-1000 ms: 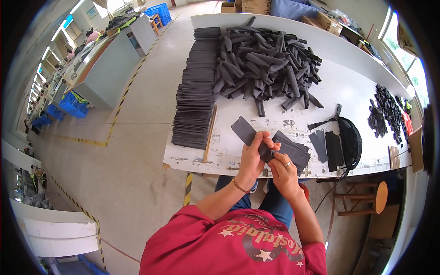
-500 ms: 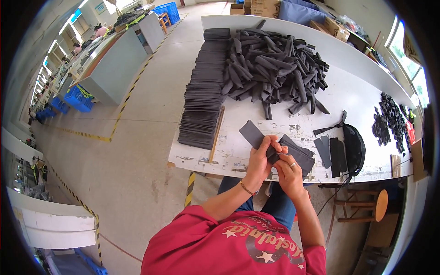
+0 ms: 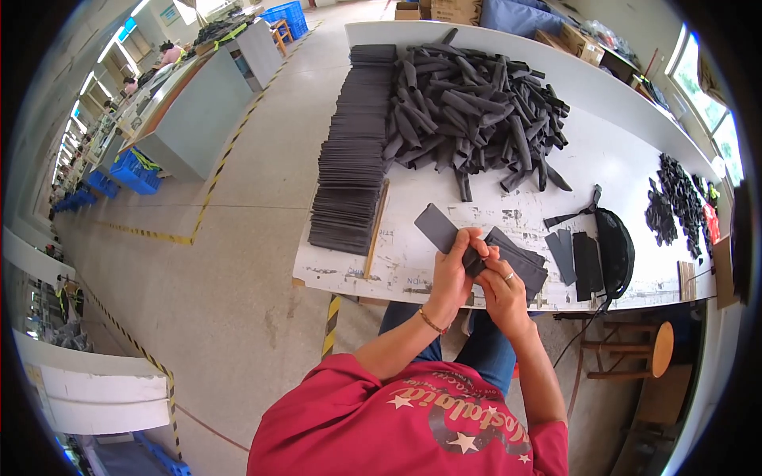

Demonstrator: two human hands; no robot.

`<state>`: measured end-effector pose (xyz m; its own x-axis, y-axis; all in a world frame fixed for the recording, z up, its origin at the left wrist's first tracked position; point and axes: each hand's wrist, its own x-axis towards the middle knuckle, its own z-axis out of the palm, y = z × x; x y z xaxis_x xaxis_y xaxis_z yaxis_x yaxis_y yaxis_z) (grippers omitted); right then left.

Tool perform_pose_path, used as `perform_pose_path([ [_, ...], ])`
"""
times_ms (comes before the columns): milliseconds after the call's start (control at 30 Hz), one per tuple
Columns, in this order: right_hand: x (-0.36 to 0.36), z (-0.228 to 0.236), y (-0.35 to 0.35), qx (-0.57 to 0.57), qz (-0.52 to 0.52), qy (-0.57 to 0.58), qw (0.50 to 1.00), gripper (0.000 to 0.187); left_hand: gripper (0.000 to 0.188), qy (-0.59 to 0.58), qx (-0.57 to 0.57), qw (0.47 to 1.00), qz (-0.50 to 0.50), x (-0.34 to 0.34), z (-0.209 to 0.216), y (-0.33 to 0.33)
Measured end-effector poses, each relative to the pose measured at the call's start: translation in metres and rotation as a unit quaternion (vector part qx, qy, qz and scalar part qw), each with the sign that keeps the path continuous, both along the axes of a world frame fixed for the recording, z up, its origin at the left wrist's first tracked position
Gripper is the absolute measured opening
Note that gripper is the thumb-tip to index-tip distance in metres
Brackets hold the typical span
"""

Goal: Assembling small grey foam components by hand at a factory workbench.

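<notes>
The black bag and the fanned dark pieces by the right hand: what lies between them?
In the head view, grey strips and black material lie between the bag and the fanned pieces.

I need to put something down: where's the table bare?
Bare: the white tabletop between the heap of grey tubes and small black pieces, behind the curved black pouch. Crowded: front centre, with left hand, right hand and flat grey strips; left edge, long grey stack.
</notes>
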<state>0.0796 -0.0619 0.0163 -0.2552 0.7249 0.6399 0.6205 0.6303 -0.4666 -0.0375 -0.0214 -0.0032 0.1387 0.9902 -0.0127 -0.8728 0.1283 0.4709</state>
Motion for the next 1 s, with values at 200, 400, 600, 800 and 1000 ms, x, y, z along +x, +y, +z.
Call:
perform_pose_path([
  [200, -0.01, 0.004, -0.005, -0.071, -0.045, 0.086, 0.993, 0.016, 0.035, 0.002, 0.045, 0.999, -0.01, -0.007, 0.005, 0.009],
  [400, -0.034, -0.008, 0.003, -0.228, -0.072, 0.528, 0.815, 0.013, 0.04, 0.055, 0.098, 0.993, 0.034, -0.012, 0.018, 0.016],
  [600, -0.02, 0.016, -0.016, -0.276, -0.066, 0.581, 0.763, 0.009, 0.034, 0.048, 0.146, 0.987, 0.035, -0.014, 0.017, 0.013],
  [800, -0.012, -0.004, -0.011, -0.315, -0.055, 0.545, 0.775, 0.016, 0.035, -0.003, 0.086, 0.995, -0.042, -0.009, 0.003, 0.013],
  [1000, 0.015, -0.012, -0.034, -0.219, -0.174, 0.311, 0.909, 0.01, 0.033, 0.069, -0.017, 0.997, -0.017, -0.018, -0.015, 0.012],
])
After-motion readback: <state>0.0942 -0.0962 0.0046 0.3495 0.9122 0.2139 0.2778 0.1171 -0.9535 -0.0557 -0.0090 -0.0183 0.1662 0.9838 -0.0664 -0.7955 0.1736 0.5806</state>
